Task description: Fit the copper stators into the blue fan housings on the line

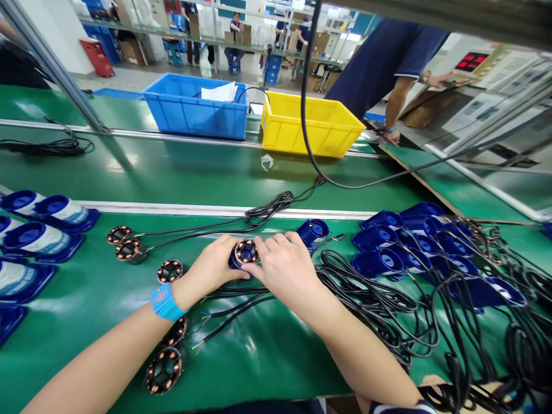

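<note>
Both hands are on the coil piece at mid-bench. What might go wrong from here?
1. The left hand and right hand grip the coil ring in its blue housing; a tilted ring may jam or scrape windings.
2. Tangled black cables beside the right forearm may snag.
3. Loose coil rings near the left forearm might be knocked off the bench.

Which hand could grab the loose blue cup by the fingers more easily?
Right, probably: the right hand lies beside the blue cup; the left hand is beyond the held coil part.
</note>
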Available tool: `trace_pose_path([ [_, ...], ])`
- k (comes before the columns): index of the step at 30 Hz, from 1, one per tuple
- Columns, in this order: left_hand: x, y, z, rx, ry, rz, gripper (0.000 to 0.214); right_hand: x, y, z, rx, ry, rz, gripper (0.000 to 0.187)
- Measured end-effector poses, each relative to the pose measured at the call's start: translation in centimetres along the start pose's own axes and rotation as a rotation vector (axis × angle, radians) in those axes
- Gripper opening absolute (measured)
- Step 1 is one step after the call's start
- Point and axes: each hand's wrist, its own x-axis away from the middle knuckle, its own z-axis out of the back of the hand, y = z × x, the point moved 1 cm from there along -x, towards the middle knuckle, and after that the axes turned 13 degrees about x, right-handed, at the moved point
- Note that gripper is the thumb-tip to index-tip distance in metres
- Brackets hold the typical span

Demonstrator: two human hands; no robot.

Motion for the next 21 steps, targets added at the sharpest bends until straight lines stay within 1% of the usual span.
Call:
trace_pose_path([
  [4,0.2,0.1,-0.1,0.004,0.014,0.004,0.064,-0.4,0.3,0.7,0.038,-0.108,0.013,0.053],
  [7,0.3,0.3,-0.2,0.004,0.018,0.003,0.065,-0.5,0.4,1.4,0.074,-0.156,0.019,0.053],
  [10,0.3,0.4,-0.2,0.007,0.021,0.001,0.065,-0.5,0.2,1.6,0.083,-0.165,-0.032,0.058],
  [12,0.3,0.5,-0.2,0.011,0.019,-0.002,0.065,-0.4,0.2,1.6,0.1,-0.175,-0.032,0.057],
  [16,0.2,0.5,-0.2,0.015,0.005,-0.006,0.064,-0.6,1.3,1.5,0.133,-0.143,0.063,0.052],
  [19,0.1,0.5,-0.2,0.014,0.005,-0.008,0.066,-0.9,2.2,1.5,0.106,-0.13,0.11,0.046],
  [20,0.1,0.4,-0.3,0.013,0.007,-0.01,0.066,-0.9,2.2,1.4,0.09,-0.144,0.111,0.047],
  [21,0.1,0.4,-0.5,0.013,0.008,-0.012,0.065,-0.9,2.0,1.3,0.076,-0.154,0.102,0.054],
])
